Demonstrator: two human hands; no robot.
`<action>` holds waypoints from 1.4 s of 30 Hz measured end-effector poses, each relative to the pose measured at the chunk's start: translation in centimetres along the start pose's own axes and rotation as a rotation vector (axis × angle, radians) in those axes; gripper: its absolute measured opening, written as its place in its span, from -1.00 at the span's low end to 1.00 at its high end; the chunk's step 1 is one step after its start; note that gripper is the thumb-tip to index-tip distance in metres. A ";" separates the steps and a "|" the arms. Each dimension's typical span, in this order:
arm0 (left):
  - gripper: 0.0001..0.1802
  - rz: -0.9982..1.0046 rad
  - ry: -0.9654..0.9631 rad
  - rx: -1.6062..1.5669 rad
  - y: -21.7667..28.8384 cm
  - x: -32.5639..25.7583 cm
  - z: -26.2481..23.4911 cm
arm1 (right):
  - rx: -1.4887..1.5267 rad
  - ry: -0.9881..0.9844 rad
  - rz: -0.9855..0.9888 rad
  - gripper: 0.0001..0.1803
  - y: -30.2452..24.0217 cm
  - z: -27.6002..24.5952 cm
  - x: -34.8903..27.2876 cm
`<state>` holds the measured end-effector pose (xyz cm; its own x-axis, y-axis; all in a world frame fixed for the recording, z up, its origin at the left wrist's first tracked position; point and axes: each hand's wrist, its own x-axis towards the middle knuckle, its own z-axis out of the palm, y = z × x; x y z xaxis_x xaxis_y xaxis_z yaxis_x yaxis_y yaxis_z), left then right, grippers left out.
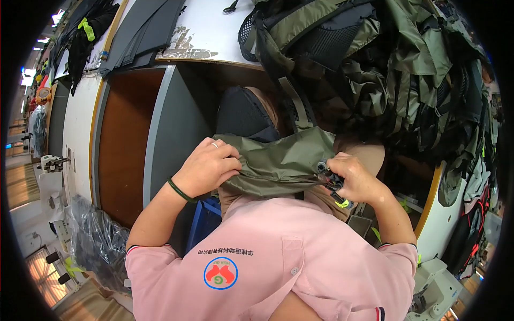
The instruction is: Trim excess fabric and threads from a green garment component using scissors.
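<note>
Apparently to steady it, the left hand (208, 166), curled closed, pinches the left edge of the olive fabric (284, 160), which spreads toward the right hand (350, 175), closed around black plastic pieces (331, 178). Beyond both, a peeling white tabletop (214, 27) bears heaped green-and-black bags (412, 53); leftward opens a brown-backed compartment (128, 139).

a fisheye head view looks steeply down from close above the pink shirt (257, 227), facing the green fabric (286, 160).
</note>
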<state>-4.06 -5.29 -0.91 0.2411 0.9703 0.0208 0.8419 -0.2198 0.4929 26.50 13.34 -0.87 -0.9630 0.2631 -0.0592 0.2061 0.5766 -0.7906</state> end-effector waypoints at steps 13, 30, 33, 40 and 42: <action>-0.84 0.289 0.553 0.235 2.2 -0.4 -0.7 | -0.284 0.100 -0.053 -0.71 0.4 -0.2 0.3; -0.76 0.357 0.501 0.177 2.6 0.2 -0.4 | -0.390 0.014 -0.069 -0.51 -1.4 -0.8 2.9; -0.79 0.280 0.420 0.047 2.7 0.7 -1.1 | -0.395 0.000 -0.052 -0.52 -1.1 -0.7 2.8; -0.85 -0.603 -0.160 -1.460 0.1 1.2 -1.0 | -0.349 0.098 0.006 -0.52 -0.4 -1.2 2.7; -0.81 -0.627 -0.193 -1.561 -0.2 1.3 -0.4 | -0.353 0.103 0.021 -0.51 -0.4 -1.4 2.7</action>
<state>-4.13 -3.94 -0.63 0.2300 0.8114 -0.5373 -0.3926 0.5825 0.7117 24.08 14.87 0.09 -0.9391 0.3436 0.0027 0.2901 0.7971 -0.5296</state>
